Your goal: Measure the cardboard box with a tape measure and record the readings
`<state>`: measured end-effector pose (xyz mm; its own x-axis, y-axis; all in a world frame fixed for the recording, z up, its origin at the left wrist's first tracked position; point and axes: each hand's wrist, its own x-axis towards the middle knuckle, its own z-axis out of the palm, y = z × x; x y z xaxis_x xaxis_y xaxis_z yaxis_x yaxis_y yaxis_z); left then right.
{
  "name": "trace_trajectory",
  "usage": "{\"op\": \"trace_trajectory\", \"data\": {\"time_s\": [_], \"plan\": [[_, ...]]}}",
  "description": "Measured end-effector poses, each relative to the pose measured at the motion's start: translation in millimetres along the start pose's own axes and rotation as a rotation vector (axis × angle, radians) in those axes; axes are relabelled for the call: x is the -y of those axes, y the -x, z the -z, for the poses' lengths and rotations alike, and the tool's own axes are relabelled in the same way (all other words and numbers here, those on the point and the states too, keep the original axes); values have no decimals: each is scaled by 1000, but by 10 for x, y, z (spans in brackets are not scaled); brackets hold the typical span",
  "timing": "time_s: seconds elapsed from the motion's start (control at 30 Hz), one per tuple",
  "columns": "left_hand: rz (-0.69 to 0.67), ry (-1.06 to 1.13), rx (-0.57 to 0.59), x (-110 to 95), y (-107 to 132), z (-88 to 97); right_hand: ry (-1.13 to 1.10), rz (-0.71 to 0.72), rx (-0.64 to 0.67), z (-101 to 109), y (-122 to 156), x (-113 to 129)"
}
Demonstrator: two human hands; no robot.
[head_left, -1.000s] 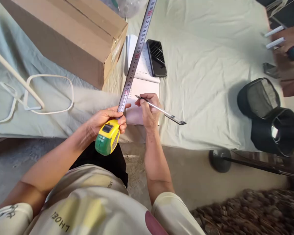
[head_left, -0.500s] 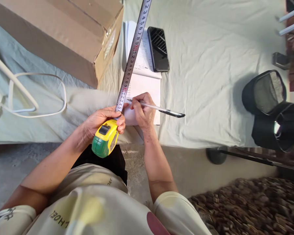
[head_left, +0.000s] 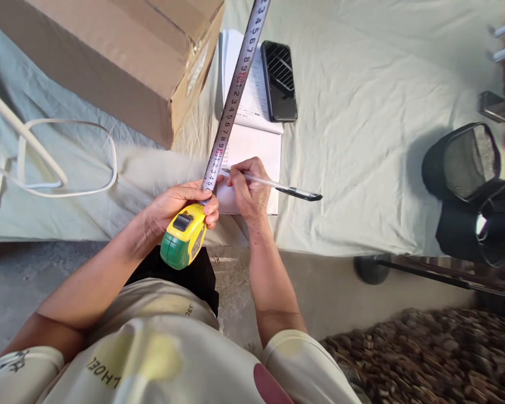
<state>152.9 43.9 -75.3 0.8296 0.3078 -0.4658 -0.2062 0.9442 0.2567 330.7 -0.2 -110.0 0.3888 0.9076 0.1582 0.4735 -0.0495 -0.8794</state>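
My left hand grips a tape measure with a yellow and green case, its thumb and fingers pinching the blade just above the case. The numbered metal blade is pulled out and slants up over an open notebook, past the top of the view. In my right hand is a clear pen with a black cap on its back end. Its tip points left at the lower page, near a column of small writing beside the blade. Whether the tip touches paper I cannot tell.
A cardboard box stands at upper left. White cable-like loops lie left. A black phone overlaps the notebook's upper page. Black containers and a small dark object are right. Brown pieces cover the floor at lower right.
The view has shifted a little, so things on the table appear slightly further right. Both hands keep the same holds on the tape measure and the pen.
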Motion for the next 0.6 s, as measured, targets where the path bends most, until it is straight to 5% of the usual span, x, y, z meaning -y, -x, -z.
{"op": "trace_trajectory", "data": {"time_s": [0.6], "plan": [[-4,-9,-5,-13,19,-35,-5,33,1,-3,-11,4]]}}
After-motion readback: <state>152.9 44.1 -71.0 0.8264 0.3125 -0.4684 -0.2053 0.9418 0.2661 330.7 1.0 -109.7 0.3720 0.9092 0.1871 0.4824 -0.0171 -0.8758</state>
